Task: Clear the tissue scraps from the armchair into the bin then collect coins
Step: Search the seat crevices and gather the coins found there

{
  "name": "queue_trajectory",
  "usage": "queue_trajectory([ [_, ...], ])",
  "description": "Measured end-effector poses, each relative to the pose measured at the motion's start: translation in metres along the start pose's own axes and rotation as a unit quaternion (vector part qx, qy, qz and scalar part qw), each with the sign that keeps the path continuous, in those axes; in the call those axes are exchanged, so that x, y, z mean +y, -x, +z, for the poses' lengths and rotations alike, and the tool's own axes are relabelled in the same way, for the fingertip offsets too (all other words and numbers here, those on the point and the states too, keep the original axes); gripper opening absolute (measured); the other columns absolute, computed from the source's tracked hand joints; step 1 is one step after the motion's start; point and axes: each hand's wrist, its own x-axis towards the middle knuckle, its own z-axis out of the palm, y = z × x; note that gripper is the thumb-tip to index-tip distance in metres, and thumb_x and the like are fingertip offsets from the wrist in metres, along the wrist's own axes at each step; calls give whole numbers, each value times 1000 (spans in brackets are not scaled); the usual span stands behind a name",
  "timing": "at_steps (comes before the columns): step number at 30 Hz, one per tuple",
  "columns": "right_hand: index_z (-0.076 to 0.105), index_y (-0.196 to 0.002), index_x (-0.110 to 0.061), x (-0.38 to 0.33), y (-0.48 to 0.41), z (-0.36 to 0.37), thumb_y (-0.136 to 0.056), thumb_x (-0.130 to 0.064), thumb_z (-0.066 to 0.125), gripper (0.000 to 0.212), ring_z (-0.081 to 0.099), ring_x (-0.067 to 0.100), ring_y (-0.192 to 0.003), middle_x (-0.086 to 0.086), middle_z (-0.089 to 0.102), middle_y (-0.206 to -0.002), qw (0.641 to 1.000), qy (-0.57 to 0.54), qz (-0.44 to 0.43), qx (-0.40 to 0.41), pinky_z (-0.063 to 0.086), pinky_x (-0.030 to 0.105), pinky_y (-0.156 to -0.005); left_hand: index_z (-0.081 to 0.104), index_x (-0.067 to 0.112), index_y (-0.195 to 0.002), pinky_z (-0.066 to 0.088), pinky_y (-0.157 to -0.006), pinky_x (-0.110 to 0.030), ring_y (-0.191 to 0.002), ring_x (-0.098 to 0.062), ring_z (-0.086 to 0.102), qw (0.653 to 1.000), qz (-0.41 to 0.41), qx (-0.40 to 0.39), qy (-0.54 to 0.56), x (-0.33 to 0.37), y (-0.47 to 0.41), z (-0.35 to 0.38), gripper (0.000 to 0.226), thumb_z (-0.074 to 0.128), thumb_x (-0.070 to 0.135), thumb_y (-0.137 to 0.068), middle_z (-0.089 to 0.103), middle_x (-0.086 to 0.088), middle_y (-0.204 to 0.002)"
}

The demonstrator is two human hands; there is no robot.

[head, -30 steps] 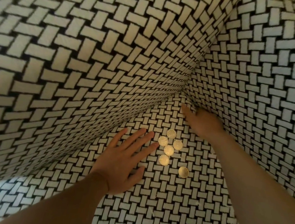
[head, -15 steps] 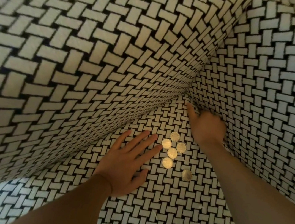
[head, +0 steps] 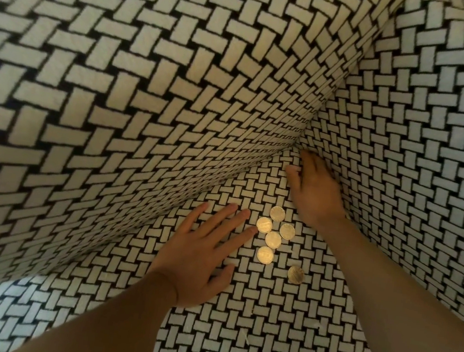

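The armchair [head: 117,97], in black-and-white basket-weave fabric, rises as a padded wall on the left. The left hand [head: 200,256] lies palm down on the seat cushion [head: 263,340]. Its fingers [head: 247,232] are straight and spread, the forefinger tip just beside the nearest of six coins [head: 273,239]. Five are clustered on the seat, and the sixth coin [head: 295,274] lies slightly apart, nearer the camera. The right hand [head: 317,195] reaches into the back corner with its fingers close together and fairly straight, beside the right-hand wall.
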Motion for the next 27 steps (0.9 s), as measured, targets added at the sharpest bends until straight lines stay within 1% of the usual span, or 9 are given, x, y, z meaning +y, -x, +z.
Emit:
queue_trajectory([
  [4,11,-150,-15,-14,-8,-2,-94,-59,25,72,27,29,-138,12,20,-155,994,21,53,-89,30,40,-110,25,26,-148,16,-110,-51,-144,-19,16,1000,-1,-3,1,0,0,0,64,35,43,-87,19,-1,-156],
  [7,16,-149,-13,-26,-25,-12,-89,-67,31,81,34,30,-135,13,30,-151,986,26,90,-135,33,39,-106,23,26,-148,16,-110,-51,-144,-19,15,1000,-2,-3,2,0,1,1,64,35,43,-88,18,0,-157],
  [10,28,-147,-13,-32,-41,-29,-89,-65,38,79,40,27,-131,11,38,-147,974,28,95,-204,37,30,-102,22,26,-149,15,-111,-51,-145,-19,15,1000,-2,-3,-1,0,1,1,64,34,43,-88,17,0,-157],
  [12,27,-147,-12,-37,-44,-32,-91,-62,37,76,39,27,-132,12,36,-148,966,45,99,-235,36,31,-104,23,26,-148,16,-110,-51,-144,-20,15,1000,-1,-6,-1,-1,1,1,64,35,43,-88,17,-1,-157],
  [14,24,-148,-12,-43,-41,-27,-92,-63,32,76,37,28,-133,12,33,-150,962,79,118,-233,33,37,-109,24,26,-148,16,-110,-52,-144,-20,15,1000,0,-6,-1,-1,0,1,64,35,43,-88,18,-1,-157],
  [17,24,-147,-9,-52,-35,-19,-95,-59,26,71,38,29,-132,12,35,-148,959,157,139,-189,32,40,-105,25,25,-148,15,-111,-51,-145,-20,14,1000,2,-1,-5,-1,0,2,64,35,43,-88,17,-1,-157],
  [20,24,-147,-9,-62,-27,-16,-100,-43,25,58,29,28,-136,13,29,-150,950,268,79,-142,26,39,-109,26,25,-148,14,-111,-51,-144,-19,14,1000,5,0,-4,-1,0,2,64,35,43,-87,17,-1,-157],
  [22,22,-148,-7,-70,-24,-17,-101,-30,30,53,22,28,-140,13,23,-153,943,297,33,-147,21,38,-112,25,25,-148,15,-111,-51,-144,-19,14,1000,4,1,-3,-1,0,3,64,35,43,-88,17,-1,-157],
  [27,46,-136,-8,-75,-15,-23,-95,-11,40,42,48,26,-122,12,46,-138,949,240,-49,-200,42,32,-96,23,25,-149,17,-109,-53,-144,-21,15,1000,5,-5,13,-1,1,2,64,34,43,-88,17,-1,-156],
])
